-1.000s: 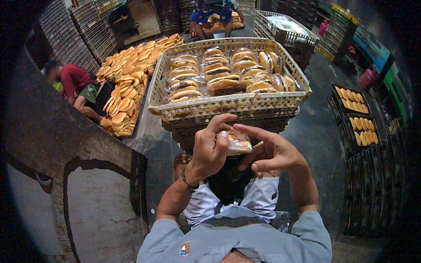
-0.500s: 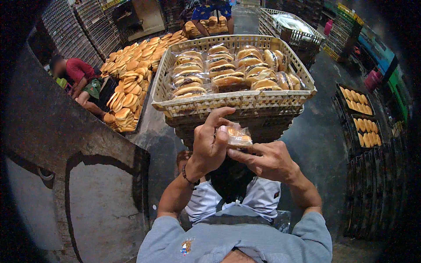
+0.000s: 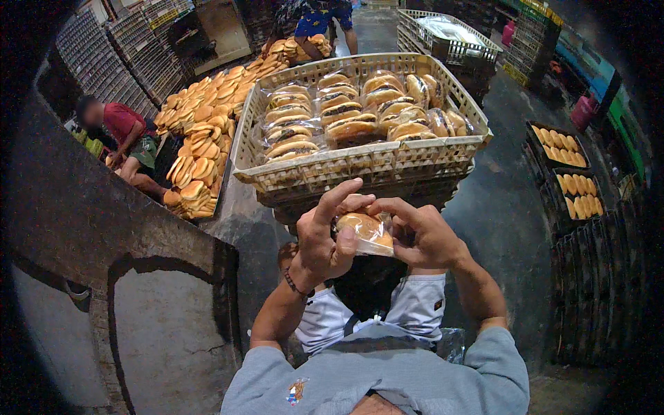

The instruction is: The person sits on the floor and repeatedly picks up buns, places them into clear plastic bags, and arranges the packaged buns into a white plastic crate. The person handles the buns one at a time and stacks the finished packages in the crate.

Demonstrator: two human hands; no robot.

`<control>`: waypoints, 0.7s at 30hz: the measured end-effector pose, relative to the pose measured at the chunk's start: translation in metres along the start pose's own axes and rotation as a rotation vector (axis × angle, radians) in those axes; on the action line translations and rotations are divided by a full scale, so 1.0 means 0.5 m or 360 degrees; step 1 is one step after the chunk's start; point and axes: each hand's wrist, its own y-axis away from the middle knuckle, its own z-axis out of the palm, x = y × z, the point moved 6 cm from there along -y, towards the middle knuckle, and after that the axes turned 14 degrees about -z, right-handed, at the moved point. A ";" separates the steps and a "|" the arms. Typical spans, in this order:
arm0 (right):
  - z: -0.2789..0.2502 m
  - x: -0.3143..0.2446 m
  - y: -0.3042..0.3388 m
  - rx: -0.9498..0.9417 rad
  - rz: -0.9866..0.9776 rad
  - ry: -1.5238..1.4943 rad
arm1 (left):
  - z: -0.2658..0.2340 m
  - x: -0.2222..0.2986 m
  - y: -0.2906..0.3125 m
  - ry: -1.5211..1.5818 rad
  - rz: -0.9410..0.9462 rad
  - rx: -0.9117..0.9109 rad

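Note:
A filled bun [image 3: 366, 227] in a clear plastic bag is held between my two hands, in front of the crate. My left hand [image 3: 317, 238] grips its left side, with the thumb on the near face and the index finger raised. My right hand [image 3: 427, 238] is closed on the right edge of the bag; its fingertips reach the bag's top edge. Just beyond stands a cream plastic crate [image 3: 366, 164], holding rows of bagged buns [image 3: 353, 129] with dark filling. The back of the held bun is hidden.
Loose buns [image 3: 207, 111] cover a long surface at the left, where a person in red [image 3: 124, 124] sits. Another person [image 3: 321, 21] bends at the far end. Trays of buns [image 3: 579, 196] lie at right. A second crate [image 3: 449, 38] stands behind; a dark panel [image 3: 159, 214] fills the near left.
The bagged bun has turned so its rounded top shows more. My right hand has moved from below the bag up to its right and top edge. The view has shifted slightly.

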 end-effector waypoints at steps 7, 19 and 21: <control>-0.018 0.006 0.017 0.0372 0.0048 0.0219 | -0.008 -0.038 0.005 0.0200 -0.0140 0.0094; 0.046 -0.015 -0.010 0.0382 -0.0477 0.0696 | 0.026 -0.190 -0.001 0.1334 -0.0913 0.0108; 0.054 -0.007 -0.021 0.0311 -0.0372 0.0728 | 0.032 -0.200 0.003 0.1331 -0.0948 0.0087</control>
